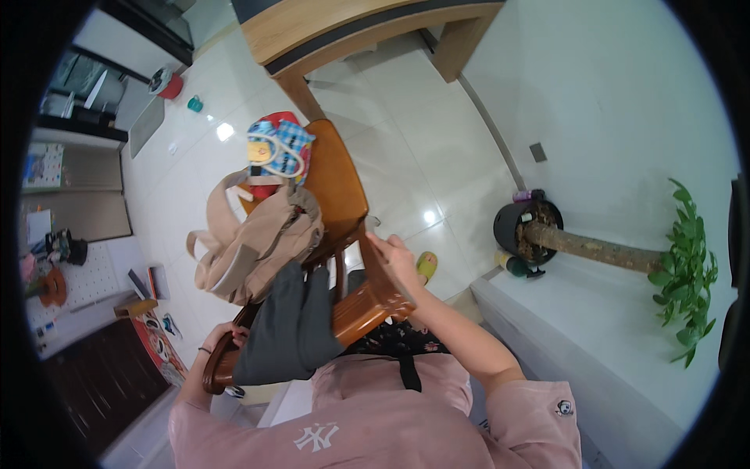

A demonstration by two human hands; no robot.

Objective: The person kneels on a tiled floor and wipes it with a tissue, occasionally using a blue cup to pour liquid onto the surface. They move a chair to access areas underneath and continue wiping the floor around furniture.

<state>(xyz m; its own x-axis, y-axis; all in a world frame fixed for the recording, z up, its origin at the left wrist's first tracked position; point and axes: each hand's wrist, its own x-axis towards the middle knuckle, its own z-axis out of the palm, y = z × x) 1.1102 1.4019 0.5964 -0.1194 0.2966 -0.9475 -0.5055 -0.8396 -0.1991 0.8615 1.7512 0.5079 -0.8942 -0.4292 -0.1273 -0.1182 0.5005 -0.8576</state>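
Note:
A brown wooden chair (335, 170) stands in front of me, its backrest towards my body. My left hand (222, 337) grips the left end of the backrest. At the right side of the backrest, my right hand (398, 261) is closed around the wooden post. Dark grey cloth (287, 334), seemingly a garment, hangs over the top rail between my hands. A beige backpack (258, 252) rests on the chair's left part, against the backrest. On the seat's far left corner lies a blue checked bag (287, 146) with white cord handles and red parts.
Beyond the chair is a wooden table (351, 35). A potted plant (527, 231) with a spray bottle (518, 267) beside it stands by the right wall. One green slipper (427, 265) shows near my right hand. A teal mug (195, 104) and a red bucket (170, 85) are on the floor far left.

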